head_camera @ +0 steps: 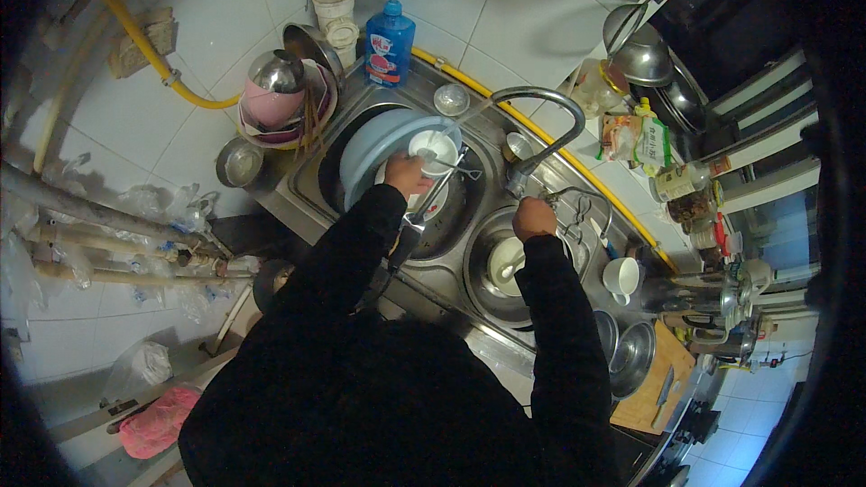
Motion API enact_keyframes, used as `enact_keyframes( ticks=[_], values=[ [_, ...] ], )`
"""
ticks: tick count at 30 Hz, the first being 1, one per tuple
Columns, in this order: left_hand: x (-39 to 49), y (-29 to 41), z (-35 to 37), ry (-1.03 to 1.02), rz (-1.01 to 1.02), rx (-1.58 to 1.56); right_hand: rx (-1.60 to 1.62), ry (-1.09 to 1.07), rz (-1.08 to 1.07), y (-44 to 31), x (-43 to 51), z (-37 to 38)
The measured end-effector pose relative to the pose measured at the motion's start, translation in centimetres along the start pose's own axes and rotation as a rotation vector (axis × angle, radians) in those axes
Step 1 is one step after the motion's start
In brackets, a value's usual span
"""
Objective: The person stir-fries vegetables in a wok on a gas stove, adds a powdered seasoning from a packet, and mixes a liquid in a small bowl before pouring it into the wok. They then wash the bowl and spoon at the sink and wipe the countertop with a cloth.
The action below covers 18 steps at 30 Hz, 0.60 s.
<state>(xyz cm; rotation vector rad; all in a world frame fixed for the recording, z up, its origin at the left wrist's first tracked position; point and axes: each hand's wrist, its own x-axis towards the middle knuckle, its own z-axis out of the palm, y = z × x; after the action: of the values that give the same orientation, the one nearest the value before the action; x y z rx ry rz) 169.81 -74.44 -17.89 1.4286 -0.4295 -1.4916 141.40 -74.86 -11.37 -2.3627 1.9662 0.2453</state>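
Note:
My left hand [406, 176] holds a small white bowl [441, 143] by its rim above the left sink basin. Water from the curved spout of the faucet [574, 108] runs toward this bowl. A utensil with a looped handle [467, 171] sticks out of the bowl to the right. Behind and below is a light blue plastic basin [362, 149], which stands in the left sink. My right hand [534, 218] is closed at the faucet's base, and its fingers cover the handle there. Below that hand, a metal bowl [479, 264] in the right sink contains a white bowl with a spoon [515, 265].
A blue dish soap bottle [390, 47] stands at the sink's back corner. Stacked bowls with chopsticks [270, 105] are at left. On the right are a white mug [620, 279], jars [687, 206], and a wooden cutting board [636, 412] bearing a knife [664, 389].

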Motion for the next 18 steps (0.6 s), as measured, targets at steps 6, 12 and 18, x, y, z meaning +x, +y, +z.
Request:
enact_keyframes(
  ticks=[6, 12, 18],
  values=[
    [-0.7, 0.1, 0.3, -0.004, -0.011, -0.011, -0.007, -0.074, 0.020, 0.1, -0.2, -0.6],
    [-0.7, 0.4, 0.4, -0.011, -0.003, -0.008, -0.016, -0.135, 0.033, 0.6, -0.4, -2.0],
    [-1.1, 0.6, 0.0, -0.058, -0.012, 0.028, -0.018, 0.010, 0.034, 1.9, 1.0, -4.8]
  ],
)
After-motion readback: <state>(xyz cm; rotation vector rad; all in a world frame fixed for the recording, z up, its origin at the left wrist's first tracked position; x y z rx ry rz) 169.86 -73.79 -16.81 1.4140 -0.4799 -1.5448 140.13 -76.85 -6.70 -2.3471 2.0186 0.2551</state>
